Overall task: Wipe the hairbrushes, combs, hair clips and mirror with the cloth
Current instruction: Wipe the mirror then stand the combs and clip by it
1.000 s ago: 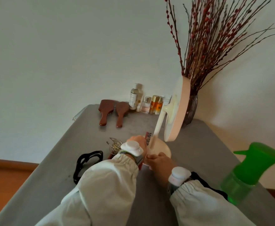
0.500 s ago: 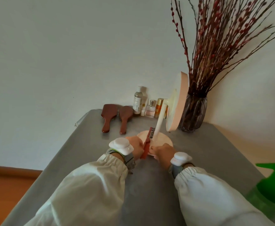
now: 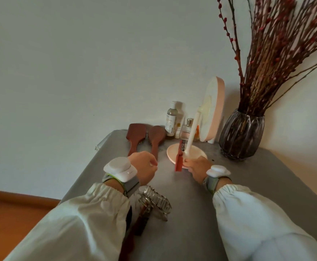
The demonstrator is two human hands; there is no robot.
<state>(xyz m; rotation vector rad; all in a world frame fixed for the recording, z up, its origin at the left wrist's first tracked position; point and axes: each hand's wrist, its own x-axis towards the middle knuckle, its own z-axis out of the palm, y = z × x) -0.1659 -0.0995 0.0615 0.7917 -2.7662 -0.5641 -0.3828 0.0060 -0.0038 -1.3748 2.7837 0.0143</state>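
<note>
Grey bench (image 3: pixel 266 185) runs away from the camera to the wall. Far right: dark ribbed vase (image 3: pixel 241 135) of red-budded twigs. Just left of it the pink mirror (image 3: pixel 213 110) stands on a white stem, seen nearly edge-on, its round base (image 3: pixel 199 152) flat on the bench. Bottles (image 3: pixel 171 119) are clustered behind it at the wall. Two brown wooden hairbrushes (image 3: pixel 136 135) lie side by side left of the base, handles toward the person.

Key relation: the red comb (image 3: pixel 179 157) rests across the near-left rim of the mirror base, long axis pointing away from the person, teeth end up by the stem, handle end overhanging onto the bench. The right hand (image 3: pixel 197 167) is nearer, fingertips touching the base rim right beside the comb's handle end. Right grip: fingers reach forward under the palm; whether they pinch the comb or just press the base, cannot tell. The left hand (image 3: pixel 144 166) hovers to the comb's left, apart from it; left grip is loosely curled, nothing visibly in it.

Near the left sleeve lies a clear claw hair clip (image 3: pixel 156 201) over a dark reddish item, partly covered by the arm and unclear.

No cloth in view. Mirror glass faces away, so its state is unknown.
</note>
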